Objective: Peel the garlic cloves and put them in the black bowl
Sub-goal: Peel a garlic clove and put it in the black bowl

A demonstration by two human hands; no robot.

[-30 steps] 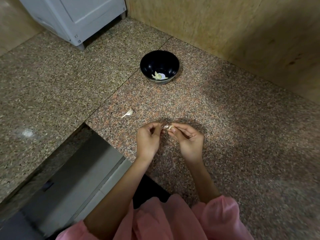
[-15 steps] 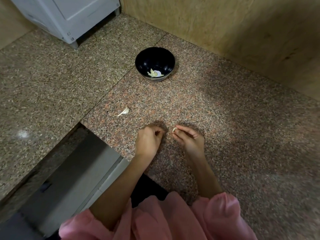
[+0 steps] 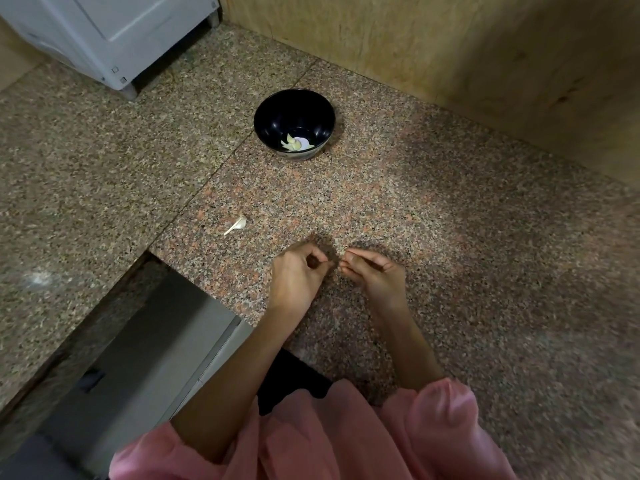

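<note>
Head view: both hands, left hand (image 3: 294, 275) and right hand (image 3: 375, 275), have curled fingers near the speckled granite surface (image 3: 450, 237) front edge; can't tell what they pinch. Round black bowl (image 3: 294, 123) with peeled garlic cloves (image 3: 292, 143) sits toward the back. Unpeeled white clove (image 3: 239, 224) near the left edge could get knocked off.

The counter (image 3: 433, 237) is polished speckled granite, pinkish at the middle slab and greyer at its left edge. The black bowl (image 3: 273, 116) is glossy, catching small highlights. The wall panel (image 3: 450, 39) looks like matt wood grain. The sleeves (image 3: 433, 431) are soft pink cloth. The cabinet (image 3: 114, 26) is smooth grey-white.
</note>
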